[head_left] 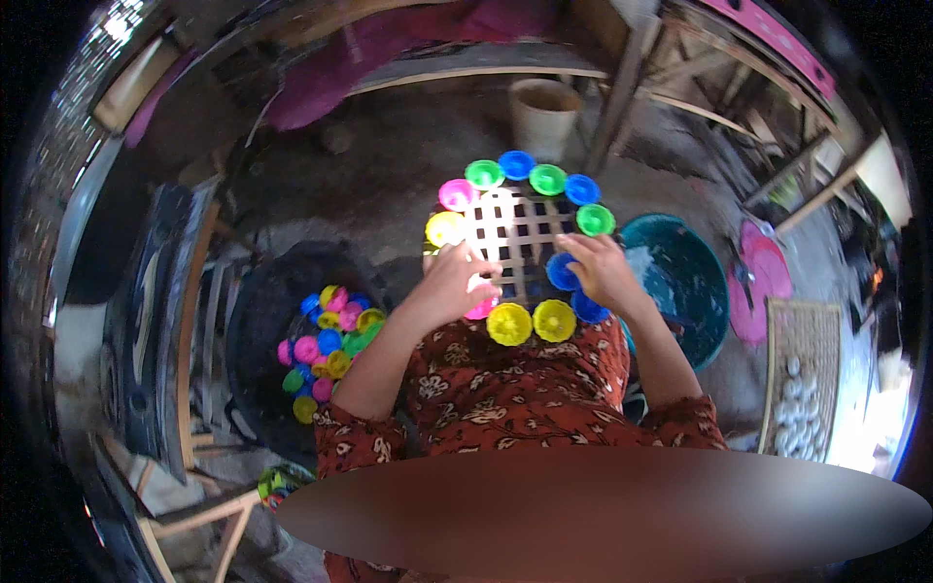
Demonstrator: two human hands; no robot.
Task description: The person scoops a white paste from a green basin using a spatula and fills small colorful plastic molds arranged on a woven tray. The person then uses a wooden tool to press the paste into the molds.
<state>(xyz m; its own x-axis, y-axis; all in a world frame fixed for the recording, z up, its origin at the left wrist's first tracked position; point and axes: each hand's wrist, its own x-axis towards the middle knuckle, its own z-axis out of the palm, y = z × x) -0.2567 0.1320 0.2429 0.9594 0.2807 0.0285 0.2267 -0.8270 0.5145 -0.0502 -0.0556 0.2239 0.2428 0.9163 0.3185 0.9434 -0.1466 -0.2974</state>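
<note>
Left hand (459,283), fingers parted, lies over the left side of a lattice tray (505,233), beside a pink cup (480,311); right hand (600,273), opposite, meets a blue cup (560,274), whether gripped cannot be told. Beyond the right hand: teal basin (722,291); beyond the left: black tub (241,374).

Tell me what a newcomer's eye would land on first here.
Probably the ring of bright plastic pieces around the pale lattice at the picture's centre, with the left hand and right hand at its sides. Next come the jumbled colourful pieces in the dark tub at left, then the teal basin at right.
</note>
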